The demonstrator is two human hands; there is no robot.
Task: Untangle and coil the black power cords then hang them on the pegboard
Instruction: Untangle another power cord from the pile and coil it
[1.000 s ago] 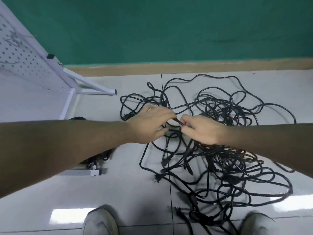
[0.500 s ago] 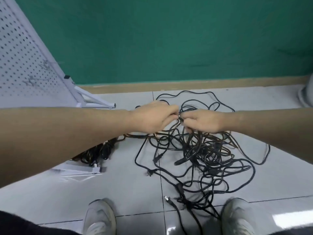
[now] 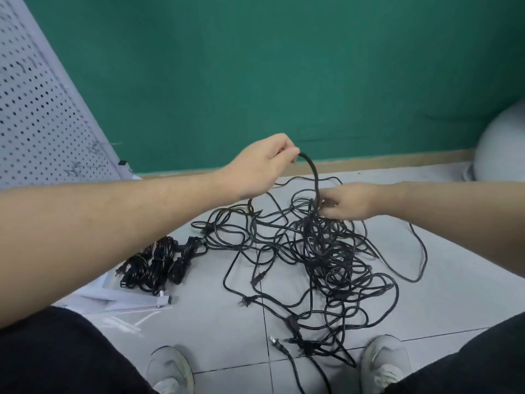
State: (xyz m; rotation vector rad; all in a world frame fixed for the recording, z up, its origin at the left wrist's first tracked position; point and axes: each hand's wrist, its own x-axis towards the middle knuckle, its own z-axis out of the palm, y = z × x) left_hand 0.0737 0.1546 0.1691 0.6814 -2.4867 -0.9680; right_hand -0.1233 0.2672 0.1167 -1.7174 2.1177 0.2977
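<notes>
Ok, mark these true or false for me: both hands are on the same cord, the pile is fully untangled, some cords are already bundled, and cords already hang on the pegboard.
1. Both hands hold one cord. True: the left hand pinches it high and the right hand grips the same raised cord lower down.
2. The pile is untangled. False: the cord pile is a knotted heap on the floor.
3. Some cords are bundled. True: the coiled bundles lie left of the heap.
4. Cords hang on the pegboard. False: the visible part of the pegboard holds none.

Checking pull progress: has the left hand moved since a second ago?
Yes. The left hand has risen off the tangled cords, now level with the baseboard, drawing a cord up from the right hand.
</notes>
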